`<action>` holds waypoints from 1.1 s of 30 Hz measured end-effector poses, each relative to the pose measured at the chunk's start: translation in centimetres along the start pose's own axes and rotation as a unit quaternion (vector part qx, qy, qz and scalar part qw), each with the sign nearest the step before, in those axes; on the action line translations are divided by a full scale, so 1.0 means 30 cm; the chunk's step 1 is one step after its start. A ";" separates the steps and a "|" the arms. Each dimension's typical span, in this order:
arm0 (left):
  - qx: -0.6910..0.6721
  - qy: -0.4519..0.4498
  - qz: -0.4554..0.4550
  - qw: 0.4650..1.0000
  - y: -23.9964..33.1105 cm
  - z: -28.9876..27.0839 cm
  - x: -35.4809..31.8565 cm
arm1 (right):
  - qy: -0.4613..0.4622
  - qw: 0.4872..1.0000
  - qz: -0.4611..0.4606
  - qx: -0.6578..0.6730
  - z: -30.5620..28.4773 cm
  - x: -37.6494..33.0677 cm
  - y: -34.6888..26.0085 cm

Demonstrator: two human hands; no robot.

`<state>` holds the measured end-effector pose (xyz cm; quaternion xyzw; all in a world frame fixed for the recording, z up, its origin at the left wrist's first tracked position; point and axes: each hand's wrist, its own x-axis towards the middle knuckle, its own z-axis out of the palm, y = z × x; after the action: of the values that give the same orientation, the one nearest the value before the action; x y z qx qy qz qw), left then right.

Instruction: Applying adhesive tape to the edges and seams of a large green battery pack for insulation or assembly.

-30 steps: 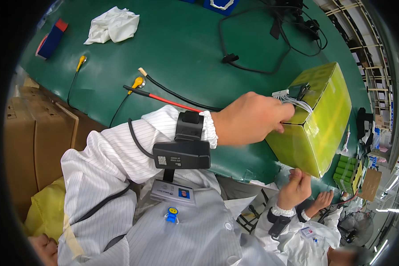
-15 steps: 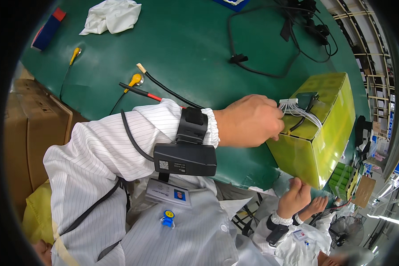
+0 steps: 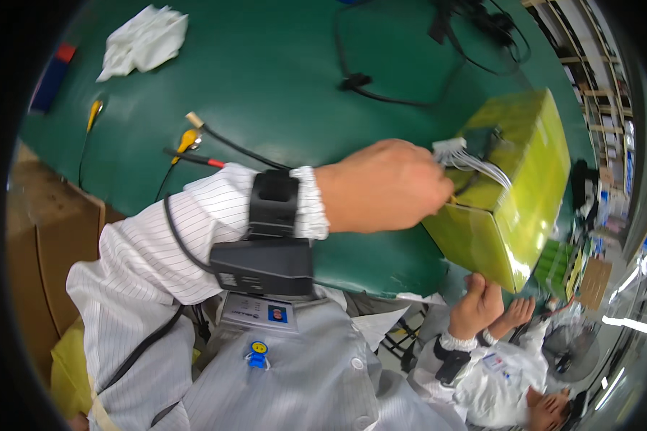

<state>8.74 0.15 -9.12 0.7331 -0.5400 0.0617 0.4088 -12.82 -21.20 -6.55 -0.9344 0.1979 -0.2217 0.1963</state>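
A yellow-green wrapped box-shaped battery pack (image 3: pixel 528 208) stands at the right of the green table. On its top are a white connector (image 3: pixel 449 149) and a bundle of thin white wires (image 3: pixel 487 169). My left hand (image 3: pixel 384 188) is closed at the pack's near left edge, beside the wires; its fingertips are turned away, so what they pinch is hidden. My right hand (image 3: pixel 476 309) is closed at the pack's lower corner, thumb against it. A thick black cable (image 3: pixel 241 147) and a red-and-black cable (image 3: pixel 194 156) run beneath my left forearm.
Yellow clip leads (image 3: pixel 187 141) and a crumpled white cloth (image 3: pixel 144 42) lie on the table (image 3: pixel 266 65) at left. Black cords (image 3: pixel 395 97) lie at the back. Cardboard boxes (image 3: pixel 65 244) stand left. A co-worker's hand (image 3: pixel 516 314) is beyond my right hand.
The whole view has shifted, so the table things appear farther left and higher. My left hand stays closed at the pack's edge and my right hand stays at its corner.
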 end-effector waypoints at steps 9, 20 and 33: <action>0.054 -0.103 -0.049 0.992 0.034 -0.068 0.041 | 0.009 0.993 -0.098 0.065 0.013 0.050 -0.016; 0.079 -0.102 -0.063 0.990 0.079 -0.066 0.056 | 0.057 0.974 -0.127 0.176 0.066 0.040 0.024; 0.125 -0.109 -0.101 0.981 0.081 -0.064 0.045 | 0.086 0.965 -0.132 0.210 0.099 0.038 0.042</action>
<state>7.93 0.23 -5.85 0.8318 -0.4921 0.0072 0.2566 -10.77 -21.95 -9.20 -0.8675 0.0380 -0.3614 0.3396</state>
